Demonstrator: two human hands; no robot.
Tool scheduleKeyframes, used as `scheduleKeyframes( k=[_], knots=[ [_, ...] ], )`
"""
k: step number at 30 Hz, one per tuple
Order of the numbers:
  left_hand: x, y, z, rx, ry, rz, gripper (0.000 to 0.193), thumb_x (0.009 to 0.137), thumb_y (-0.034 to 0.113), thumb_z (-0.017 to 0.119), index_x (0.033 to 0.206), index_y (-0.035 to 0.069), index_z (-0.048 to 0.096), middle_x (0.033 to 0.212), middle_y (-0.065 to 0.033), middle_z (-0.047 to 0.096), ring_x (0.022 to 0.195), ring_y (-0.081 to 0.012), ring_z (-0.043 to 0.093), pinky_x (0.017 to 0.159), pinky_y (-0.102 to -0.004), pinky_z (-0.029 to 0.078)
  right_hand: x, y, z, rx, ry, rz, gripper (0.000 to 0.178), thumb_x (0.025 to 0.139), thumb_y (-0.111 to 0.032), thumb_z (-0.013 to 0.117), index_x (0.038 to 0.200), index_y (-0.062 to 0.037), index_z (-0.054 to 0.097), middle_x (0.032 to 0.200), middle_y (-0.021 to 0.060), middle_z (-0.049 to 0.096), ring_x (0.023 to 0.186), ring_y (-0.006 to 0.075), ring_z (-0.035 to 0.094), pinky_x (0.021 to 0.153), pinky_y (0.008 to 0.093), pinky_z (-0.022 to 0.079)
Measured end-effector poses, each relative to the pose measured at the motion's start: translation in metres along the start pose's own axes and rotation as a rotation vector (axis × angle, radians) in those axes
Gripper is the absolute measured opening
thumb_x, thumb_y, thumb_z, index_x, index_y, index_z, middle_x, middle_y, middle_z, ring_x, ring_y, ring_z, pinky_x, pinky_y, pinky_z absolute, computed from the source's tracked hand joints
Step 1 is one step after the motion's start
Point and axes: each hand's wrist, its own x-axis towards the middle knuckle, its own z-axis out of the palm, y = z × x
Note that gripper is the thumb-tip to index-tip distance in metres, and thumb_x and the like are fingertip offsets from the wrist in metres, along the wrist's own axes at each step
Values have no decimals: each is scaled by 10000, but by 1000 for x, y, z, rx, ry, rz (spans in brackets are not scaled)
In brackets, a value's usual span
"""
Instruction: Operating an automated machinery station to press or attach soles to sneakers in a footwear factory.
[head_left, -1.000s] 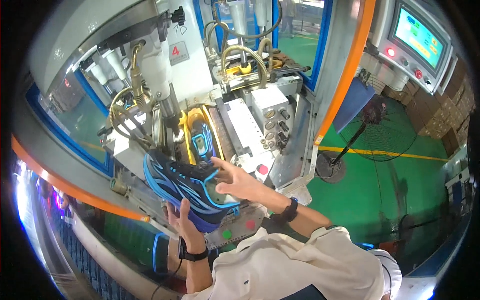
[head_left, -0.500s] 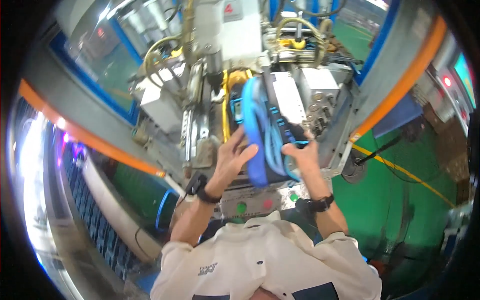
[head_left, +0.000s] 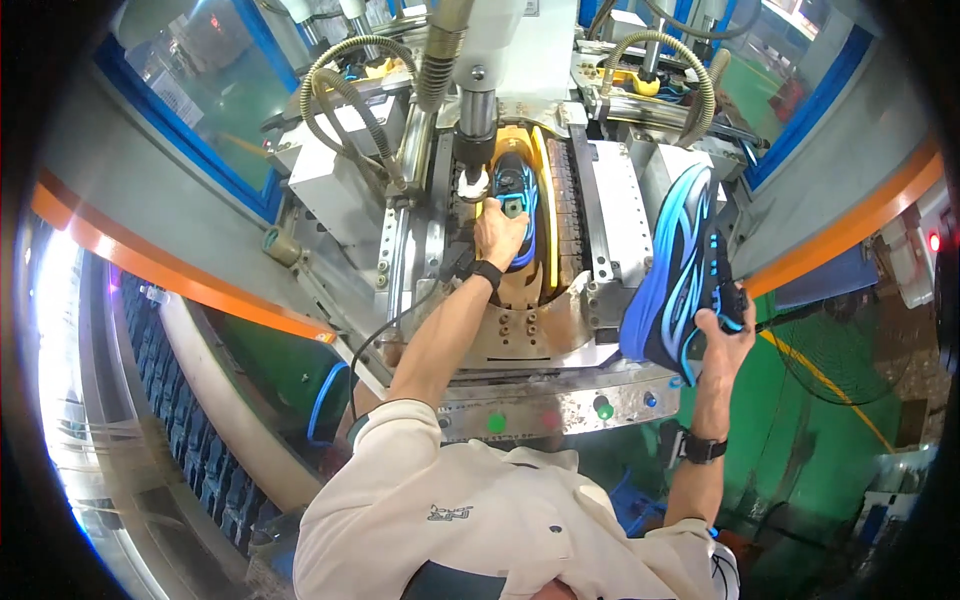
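Observation:
A black sports shoe with a blue-to-turquoise sole (head_left: pixel 672 270) is in my right hand (head_left: pixel 728 335), raised on the right with its sole edge facing left and its toe or heel end up. My thumb and fingers grip it near the opening. Between the yellow side pads (head_left: pixel 548 215) of the machine sits a second shoe, black and blue (head_left: pixel 515 185). My left hand (head_left: pixel 502 235) reaches in and closes on this shoe's near part; the fingertips are partly hidden. Just left of that hand, a vertical metal press rod (head_left: pixel 476 130) hangs down.
A metal front panel (head_left: pixel 560 410) with green and red buttons runs along the machine's near edge. Orange-edged guards (head_left: pixel 190 270) flank both sides. Ribbed hoses (head_left: pixel 345 75) loop over the station, and a white block (head_left: pixel 672 172) stands behind the raised shoe.
My right hand has carried the shoe from the middle out to the right. My left hand has left that shoe and moved forward to the one inside the machine.

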Motion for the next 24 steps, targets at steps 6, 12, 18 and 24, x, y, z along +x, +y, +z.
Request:
scheduleKeyframes(
  k=[6, 12, 18, 24],
  knots=[
    [-9, 5, -12, 21, -45, -67, 480, 663, 214, 738, 1078, -2, 631, 941, -280, 676, 930, -425, 656, 816, -461, 519, 73, -16, 47, -220, -26, -93, 545, 653, -116, 774, 1141, 27, 580, 939, 62, 660, 827, 153, 605, 781, 283, 491],
    [-14, -30, -57, -927, -125, -489, 213, 716, 65, 736, 884, -49, 671, 760, -62, 664, 622, -150, 623, 562, -266, 479, 131, -34, 136, -551, -246, -190, 567, 585, -247, 787, 1048, 43, 634, 934, 166, 689, 851, 233, 654, 801, 328, 502],
    [-138, -3, -189, -974, -212, -629, 226, 794, 124, 720, 971, -2, 655, 633, 64, 490, 491, -44, 393, 451, -238, 288, 161, -9, 224, -929, -611, -70, 656, 573, -320, 805, 1040, 101, 620, 963, 248, 671, 905, 320, 667, 801, 368, 526],
    [-225, -22, -305, -822, -125, -643, 361, 791, 80, 611, 1115, -79, 605, 982, -88, 662, 840, -141, 634, 767, -253, 497, 112, 54, 311, -975, -754, 26, 668, 633, -300, 787, 1146, 64, 563, 1048, 244, 670, 974, 368, 668, 858, 407, 534]
  ],
)
